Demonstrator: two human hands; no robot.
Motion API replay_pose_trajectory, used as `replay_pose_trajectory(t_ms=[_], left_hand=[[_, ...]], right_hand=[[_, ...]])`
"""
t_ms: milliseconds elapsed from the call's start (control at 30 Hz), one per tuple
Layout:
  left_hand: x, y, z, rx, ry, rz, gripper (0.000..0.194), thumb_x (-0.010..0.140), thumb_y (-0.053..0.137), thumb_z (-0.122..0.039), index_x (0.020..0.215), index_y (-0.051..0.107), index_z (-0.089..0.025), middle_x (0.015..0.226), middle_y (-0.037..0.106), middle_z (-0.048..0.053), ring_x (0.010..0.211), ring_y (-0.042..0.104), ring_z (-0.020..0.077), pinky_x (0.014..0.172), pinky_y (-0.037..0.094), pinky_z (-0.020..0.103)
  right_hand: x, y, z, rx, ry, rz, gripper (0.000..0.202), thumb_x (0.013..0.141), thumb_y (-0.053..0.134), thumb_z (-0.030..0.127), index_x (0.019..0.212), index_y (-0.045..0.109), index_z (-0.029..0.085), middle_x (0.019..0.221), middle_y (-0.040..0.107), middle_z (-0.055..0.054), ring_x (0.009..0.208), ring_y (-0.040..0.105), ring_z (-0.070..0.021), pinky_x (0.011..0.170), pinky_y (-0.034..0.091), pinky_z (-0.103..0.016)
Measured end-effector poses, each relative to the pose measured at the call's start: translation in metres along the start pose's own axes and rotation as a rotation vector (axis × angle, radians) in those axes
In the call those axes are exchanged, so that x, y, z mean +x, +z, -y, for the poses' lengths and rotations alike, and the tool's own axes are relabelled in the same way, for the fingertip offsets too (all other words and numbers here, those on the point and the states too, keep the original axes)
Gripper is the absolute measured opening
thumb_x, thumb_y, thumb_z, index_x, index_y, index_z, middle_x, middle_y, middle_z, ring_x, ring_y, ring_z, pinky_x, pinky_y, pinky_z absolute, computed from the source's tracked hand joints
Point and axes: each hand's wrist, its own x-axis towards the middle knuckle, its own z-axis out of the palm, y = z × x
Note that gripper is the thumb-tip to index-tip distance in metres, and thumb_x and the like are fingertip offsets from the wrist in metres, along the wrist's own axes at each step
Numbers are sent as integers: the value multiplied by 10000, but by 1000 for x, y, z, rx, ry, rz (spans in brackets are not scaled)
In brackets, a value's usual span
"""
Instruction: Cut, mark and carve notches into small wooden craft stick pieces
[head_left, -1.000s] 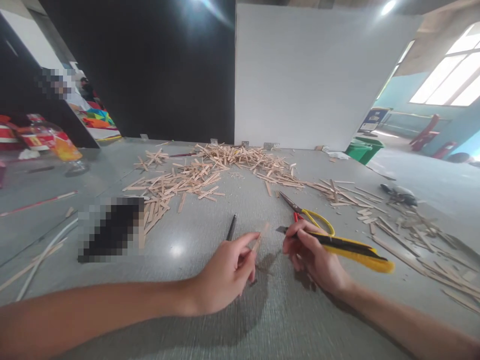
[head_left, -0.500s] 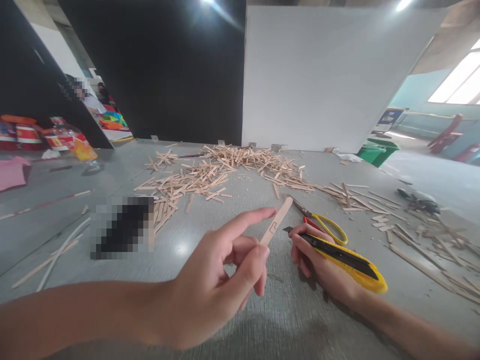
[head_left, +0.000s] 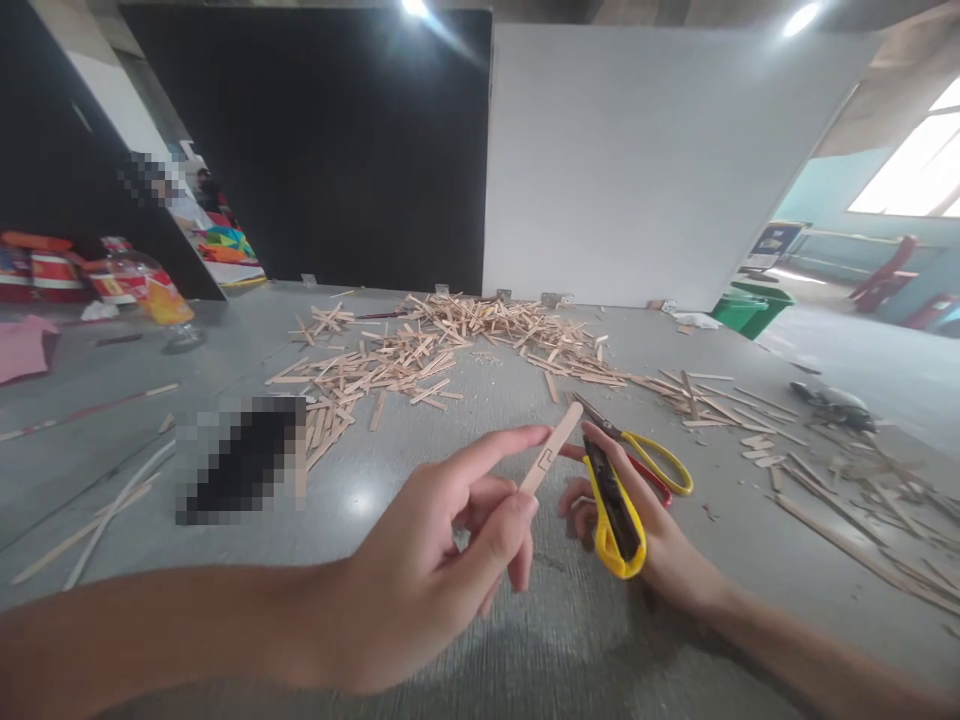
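My left hand (head_left: pixel 457 545) pinches a wooden craft stick (head_left: pixel 553 450) near its lower end, between thumb and fingers. An angular stepped line is marked on the stick's face, and its rounded tip points up and right. My right hand (head_left: pixel 645 515) is closed around a yellow and black utility knife (head_left: pixel 616 515), its rear end toward me. The blade end is hidden from view. One right fingertip reaches close to the stick; whether it touches cannot be made out. Behind that hand lie scissors (head_left: pixel 656 460) with one yellow and one red handle.
Craft sticks (head_left: pixel 495 325) lie heaped along the back of the grey table (head_left: pixel 360 630), with scraps (head_left: pixel 847 510) at right. A pixelated dark object (head_left: pixel 247 455) and a white cable (head_left: pixel 112 520) lie at left. A bottle (head_left: pixel 161 295) stands farther back. Black and white panels (head_left: pixel 660 160) rise behind.
My right hand has turned the utility knife from slanting rightward to pointing away from me, and come nearer the stick. More of the scissors' red handle shows. My left hand stays almost still.
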Motion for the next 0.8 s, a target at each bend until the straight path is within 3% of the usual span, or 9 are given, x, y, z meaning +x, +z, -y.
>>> replay_pose_trajectory(t_ms=[133, 200, 333, 400, 500, 567, 600, 700, 800], left_hand=[[7, -6, 0, -16, -101, -11, 563, 1036, 509, -574, 1493, 436, -254, 760, 716, -12, 504, 490, 88, 494, 421, 217], [12, -10, 1, -2, -111, -16, 542, 1038, 501, -577, 1450, 470, -225, 783, 727, -2, 507, 509, 88, 499, 421, 222], [18, -19, 0, 15, -97, 1, 426, 1066, 467, -507, 1373, 492, -213, 850, 727, 8, 520, 557, 94, 500, 410, 232], [19, -23, -3, 8, -95, 13, 334, 1077, 448, -444, 1319, 501, -220, 824, 696, -14, 505, 516, 83, 497, 398, 227], [18, -27, -9, 8, -123, 7, 241, 1073, 441, -380, 1239, 524, -227, 688, 530, -77, 518, 387, 81, 487, 344, 208], [17, -28, -11, 21, -133, -7, 214, 1062, 447, -360, 1192, 548, -224, 651, 410, -91, 542, 328, 92, 477, 292, 206], [16, -28, -11, 30, -134, -10, 216, 1060, 441, -355, 1178, 562, -220, 643, 367, -92, 547, 308, 97, 475, 272, 210], [12, -25, -11, 81, -146, -18, 294, 1063, 401, -367, 1198, 610, -211, 627, 312, -85, 540, 280, 111, 469, 240, 230], [9, -22, -13, 183, -150, -6, 359, 1056, 414, -403, 1266, 639, -218, 635, 344, -69, 535, 313, 119, 464, 236, 235]], right_hand=[[6, 1, 4, 296, 159, -26, 731, 871, 670, 327, 1559, 424, 359, 1557, 520, -108, 977, 714, -260, 806, 593, -439], [9, 3, 6, 377, 179, -50, 732, 887, 636, 372, 1580, 405, 328, 1553, 530, -111, 1003, 701, -251, 848, 582, -428], [7, 9, 17, 120, 178, -61, 950, 966, 637, 363, 1659, -9, 431, 1461, 608, -132, 687, 624, -132, 646, 548, -321], [2, 10, 29, -78, 104, 5, 959, 997, 604, 372, 1645, -100, 440, 1469, 596, -154, 652, 606, -123, 653, 568, -336], [-6, 7, 55, -493, -83, 38, 813, 1027, 558, 348, 1658, 51, 418, 1553, 522, -164, 861, 700, -192, 783, 625, -406], [-11, 1, 75, -806, -244, -27, 642, 1023, 577, 338, 1608, 316, 358, 1504, 583, -148, 1169, 680, -286, 946, 601, -454], [-13, -2, 84, -938, -322, -72, 542, 1029, 573, 331, 1550, 425, 361, 1452, 634, -126, 1209, 676, -303, 924, 618, -434], [-21, -13, 107, -1212, -575, -73, 404, 1039, 545, 289, 1429, 600, 379, 1391, 685, -76, 1158, 727, -289, 789, 667, -341], [-30, -21, 114, -1369, -653, -23, 407, 1033, 576, 311, 1425, 619, 414, 1261, 777, -9, 939, 803, -227, 706, 678, -277]])
